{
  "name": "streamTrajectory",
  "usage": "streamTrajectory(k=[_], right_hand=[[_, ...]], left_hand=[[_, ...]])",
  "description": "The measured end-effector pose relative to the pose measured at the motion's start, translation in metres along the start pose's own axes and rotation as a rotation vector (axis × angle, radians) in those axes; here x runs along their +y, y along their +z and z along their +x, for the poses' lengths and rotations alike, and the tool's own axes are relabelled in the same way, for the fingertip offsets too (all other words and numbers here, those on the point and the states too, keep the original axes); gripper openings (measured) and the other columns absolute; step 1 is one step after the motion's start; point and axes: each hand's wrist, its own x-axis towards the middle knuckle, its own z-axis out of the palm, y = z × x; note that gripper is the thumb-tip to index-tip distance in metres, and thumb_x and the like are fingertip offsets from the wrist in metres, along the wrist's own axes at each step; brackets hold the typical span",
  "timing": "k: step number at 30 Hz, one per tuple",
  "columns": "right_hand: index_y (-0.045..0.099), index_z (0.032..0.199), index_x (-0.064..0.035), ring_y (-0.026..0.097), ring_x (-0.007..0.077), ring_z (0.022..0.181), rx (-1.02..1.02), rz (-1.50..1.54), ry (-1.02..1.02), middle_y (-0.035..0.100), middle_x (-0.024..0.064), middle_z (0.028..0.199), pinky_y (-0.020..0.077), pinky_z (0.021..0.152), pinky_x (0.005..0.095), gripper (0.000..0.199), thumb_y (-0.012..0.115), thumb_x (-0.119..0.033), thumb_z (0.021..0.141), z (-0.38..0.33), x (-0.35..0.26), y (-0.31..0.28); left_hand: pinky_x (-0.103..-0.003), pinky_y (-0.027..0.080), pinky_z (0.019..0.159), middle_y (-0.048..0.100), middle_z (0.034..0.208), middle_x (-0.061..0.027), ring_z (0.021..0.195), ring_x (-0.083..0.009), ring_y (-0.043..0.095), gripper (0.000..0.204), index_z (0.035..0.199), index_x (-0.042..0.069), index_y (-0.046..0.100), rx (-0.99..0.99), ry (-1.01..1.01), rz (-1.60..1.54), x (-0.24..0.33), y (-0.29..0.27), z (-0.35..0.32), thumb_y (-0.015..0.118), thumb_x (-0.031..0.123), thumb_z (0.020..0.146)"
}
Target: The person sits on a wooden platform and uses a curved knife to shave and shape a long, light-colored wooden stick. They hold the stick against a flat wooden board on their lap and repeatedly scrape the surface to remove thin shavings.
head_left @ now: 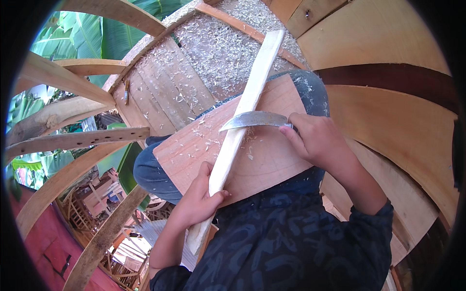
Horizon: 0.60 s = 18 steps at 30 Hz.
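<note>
A long pale wooden stick (pixel 251 92) slants across my lap, its far end up over the shavings and its near end below my left hand. My left hand (pixel 200 196) is wrapped round the stick's lower part. In my right hand (pixel 314 140) is a curved knife (pixel 255 120), its handle mostly hidden by the fingers. The blade lies across the stick at about its middle, pointing left. Under both rests a flat wooden board (pixel 277 150) on my crossed legs, with a few curled shavings on it.
Wood shavings (pixel 218 51) cover much of the plank floor (pixel 162 80) ahead. A plank wall (pixel 388 111) rises close on the right. On the left stands an open railing of wooden slats (pixel 73 138), with leaves and stacked wooden pieces beyond. A small lighter-like object (pixel 126 92) lies by the floor's left edge.
</note>
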Motion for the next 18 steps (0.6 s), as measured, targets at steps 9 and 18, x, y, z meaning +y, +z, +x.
streamTrajectory(k=[9, 18], right_hand=[[0.059, 0.08, -0.004, 0.064, 0.0385, 0.066, 0.118, -0.149, 0.099, 0.064, 0.0179, 0.069, 0.0501, 0.057, 0.0483, 0.035, 0.056, -0.036, 0.095, 0.01, 0.009, -0.001], [0.057, 0.08, -0.0042, 0.065, 0.0379, 0.064, 0.139, -0.157, 0.199, 0.063, 0.0181, 0.068, 0.0503, 0.057, 0.0484, 0.035, 0.054, -0.035, 0.097, 0.01, 0.023, -0.01]], left_hand=[[-0.036, 0.044, 0.083, 0.054, 0.093, -0.0175, 0.09, -0.0265, 0.055, 0.052, 0.124, -0.003, 0.043, -0.035, -0.007, -0.059, 0.003, -0.001, -0.001, 0.062, 0.017, 0.08], [-0.041, 0.047, 0.08, 0.057, 0.085, -0.0235, 0.085, -0.0332, 0.061, 0.049, 0.121, -0.003, 0.041, 0.01, -0.015, 0.068, 0.005, -0.001, -0.009, 0.062, 0.017, 0.081]])
